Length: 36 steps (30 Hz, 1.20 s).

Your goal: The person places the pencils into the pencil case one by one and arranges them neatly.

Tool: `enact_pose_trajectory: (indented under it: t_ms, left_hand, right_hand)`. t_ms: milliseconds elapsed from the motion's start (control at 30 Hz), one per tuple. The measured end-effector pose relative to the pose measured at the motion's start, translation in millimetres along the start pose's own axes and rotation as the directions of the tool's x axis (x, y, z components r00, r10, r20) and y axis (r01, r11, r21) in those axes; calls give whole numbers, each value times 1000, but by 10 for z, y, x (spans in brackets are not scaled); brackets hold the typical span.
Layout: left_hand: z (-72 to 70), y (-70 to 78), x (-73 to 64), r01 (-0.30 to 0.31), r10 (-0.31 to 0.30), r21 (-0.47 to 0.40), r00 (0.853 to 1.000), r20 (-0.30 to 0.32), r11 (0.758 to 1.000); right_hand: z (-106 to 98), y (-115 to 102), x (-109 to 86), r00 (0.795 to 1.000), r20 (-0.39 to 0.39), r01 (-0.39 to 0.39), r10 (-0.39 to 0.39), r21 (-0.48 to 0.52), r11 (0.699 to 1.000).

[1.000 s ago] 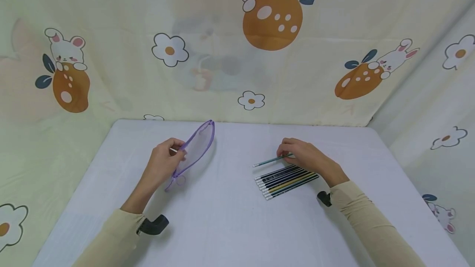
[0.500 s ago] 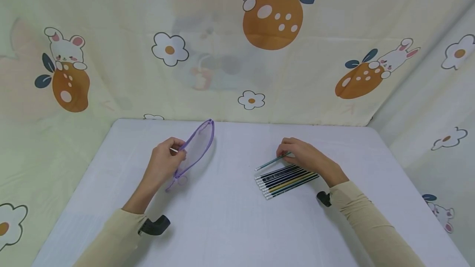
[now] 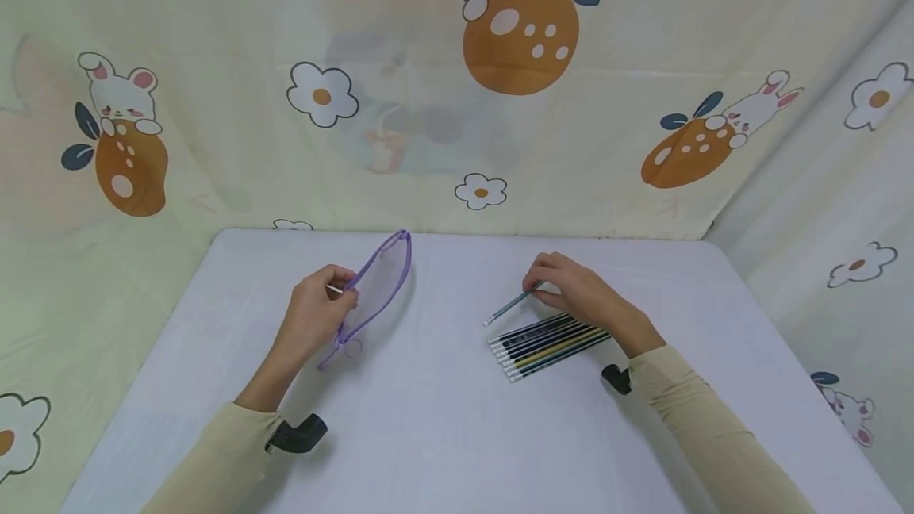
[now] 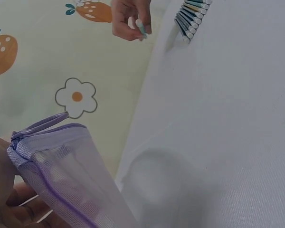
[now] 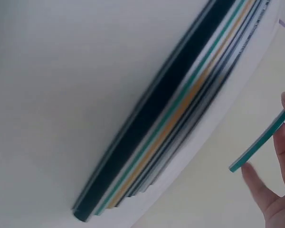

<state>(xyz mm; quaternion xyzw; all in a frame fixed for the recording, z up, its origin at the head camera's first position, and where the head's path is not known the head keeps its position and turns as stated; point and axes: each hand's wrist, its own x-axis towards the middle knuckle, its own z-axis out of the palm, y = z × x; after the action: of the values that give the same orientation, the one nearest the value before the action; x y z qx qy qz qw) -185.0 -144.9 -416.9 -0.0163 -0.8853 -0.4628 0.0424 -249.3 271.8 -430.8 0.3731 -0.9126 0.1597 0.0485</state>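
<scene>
My left hand (image 3: 310,312) holds a see-through mesh pouch (image 3: 380,285) with purple edging, upright above the left half of the table. Close up in the left wrist view, the pouch (image 4: 78,168) shows a purple loop at its top corner, and the fingers lie behind it. My right hand (image 3: 577,292) pinches a green pencil (image 3: 508,309) with a white-tipped end that points left. Just in front of that hand, a row of pencils (image 3: 546,349), mostly dark with a yellow one among them, lies side by side, white ends to the left.
A white table (image 3: 435,435) stands under both hands. Behind it hangs a cream curtain (image 3: 414,46) printed with rabbits, orange fruit and flowers. Black wrist mounts (image 3: 298,435) stick out beneath the sleeves.
My right hand has lifted the green pencil slightly up and to the left, away from the row, and the pencil slopes more steeply. The left hand and pouch have hardly moved.
</scene>
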Motion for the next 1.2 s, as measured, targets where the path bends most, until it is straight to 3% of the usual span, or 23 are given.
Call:
enact_pose_trajectory:
  t_ms: [367,667,933,1200]
  left_hand:
    - [7,-27,4,-3,3,3,1000,5,1000]
    - [-2,-38,-6,-5,5,-3,1000,14,1000]
    - [-14,-26,-14,-3,3,-21,1000,16,1000]
    - [-4,-23,-4,0,1,-23,1000,11,1000]
  right_hand:
    - [-26,-6,48,999,-31,30,-27,93,995]
    - [-46,-110,99,997,-62,41,-39,29,999]
    - [-121,-240,278,986,-97,131,-133,-22,991]
    - [-162,-381,540,963,-124,238,-239,-28,971]
